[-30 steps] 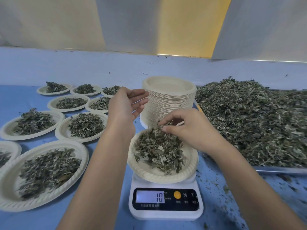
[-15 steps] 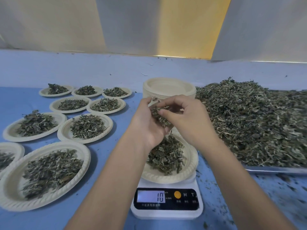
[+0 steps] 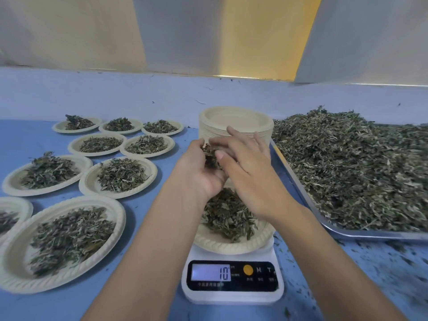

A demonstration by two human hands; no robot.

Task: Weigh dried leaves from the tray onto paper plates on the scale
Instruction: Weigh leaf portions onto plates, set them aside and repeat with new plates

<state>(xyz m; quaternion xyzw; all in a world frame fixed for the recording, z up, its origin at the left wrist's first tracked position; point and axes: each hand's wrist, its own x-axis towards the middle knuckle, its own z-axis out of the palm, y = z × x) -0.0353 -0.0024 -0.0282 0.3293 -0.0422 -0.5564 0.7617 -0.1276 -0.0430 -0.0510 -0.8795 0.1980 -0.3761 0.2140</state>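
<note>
the left hand [image 3: 201, 169] is cupped, its fingers curled round a small clump of dried leaves [image 3: 210, 156]. the right hand [image 3: 246, 166] lies just right of it, fingers spread and nearly straight, thumb touching the clump and gripping nothing. both hands hover above a paper plate [image 3: 228, 246] that sits on a white scale [image 3: 234, 296] and carries a pile of leaves [image 3: 228, 216]; the display reads 10. beyond the hands stands a stack of empty plates [image 3: 236, 120]. to the right a metal tray [image 3: 347, 233] holds a big heap of leaves [image 3: 359, 172]. on the left, filled plates [image 3: 62, 282] are spread across the blue worktop [image 3: 23, 135], from near to far.
</note>
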